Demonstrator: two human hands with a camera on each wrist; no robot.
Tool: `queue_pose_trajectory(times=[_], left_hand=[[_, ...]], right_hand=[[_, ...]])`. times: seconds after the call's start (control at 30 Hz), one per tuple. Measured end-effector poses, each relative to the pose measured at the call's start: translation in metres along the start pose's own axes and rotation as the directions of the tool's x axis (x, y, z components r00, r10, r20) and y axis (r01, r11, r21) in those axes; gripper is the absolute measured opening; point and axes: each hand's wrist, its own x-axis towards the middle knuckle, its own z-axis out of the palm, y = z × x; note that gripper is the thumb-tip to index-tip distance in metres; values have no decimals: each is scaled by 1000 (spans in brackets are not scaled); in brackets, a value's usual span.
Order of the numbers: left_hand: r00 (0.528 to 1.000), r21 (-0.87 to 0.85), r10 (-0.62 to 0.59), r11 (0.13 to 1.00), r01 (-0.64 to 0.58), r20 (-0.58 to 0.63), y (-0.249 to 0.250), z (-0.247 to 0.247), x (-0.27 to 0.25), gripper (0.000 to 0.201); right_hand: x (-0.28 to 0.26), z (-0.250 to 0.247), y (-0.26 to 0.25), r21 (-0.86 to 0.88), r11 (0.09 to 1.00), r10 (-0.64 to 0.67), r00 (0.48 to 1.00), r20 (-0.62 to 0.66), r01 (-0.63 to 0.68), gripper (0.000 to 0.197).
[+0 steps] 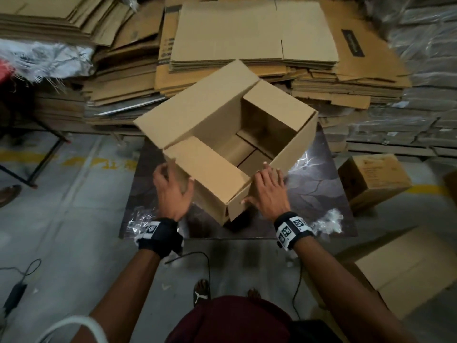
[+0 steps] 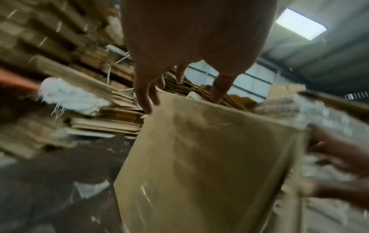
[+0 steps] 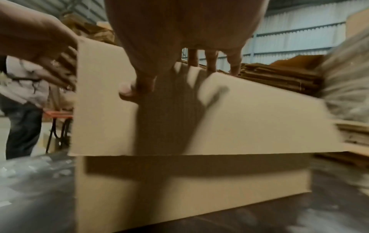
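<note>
An open brown cardboard box [image 1: 222,115] stands skewed on a dark table [image 1: 319,194] with a lightning pattern, its top flaps up and its bottom flaps folded in. My left hand [image 1: 173,186] lies spread against the near left corner, thumb on the near flap and fingers round the side. In the left wrist view, the left hand [image 2: 182,104] straddles the upper edge of the blurred box [image 2: 209,157]. My right hand [image 1: 268,186] presses flat on the near right flap. In the right wrist view, its fingers [image 3: 211,66] reach over the edge of the box [image 3: 259,126].
Stacks of flattened cardboard [image 1: 247,33] fill the space behind the table. A white sack [image 1: 44,58] lies at far left. Two closed boxes [image 1: 373,179] [image 1: 408,268] sit at right. Plastic scraps [image 1: 326,221] lie on the table, cables [image 1: 205,258] cross the floor. Another person [image 3: 22,110] stands at left.
</note>
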Motion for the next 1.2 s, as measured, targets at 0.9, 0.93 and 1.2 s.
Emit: queue_pose_trajectory(times=[0.9,0.93,1.2], left_hand=[[783,188,379,832,-522,494,51,9,83,43],[750,245,361,791,-561,554,56,17,88,46],[818,316,456,765,-561,350,82,12,105,43]], right_hand=[[70,-1,-67,144,888,448,892,-52,-438,20],[72,-3,-69,138,888,448,892,-54,-438,18],[73,-16,-67,204,871,450,892,37,-448,16]])
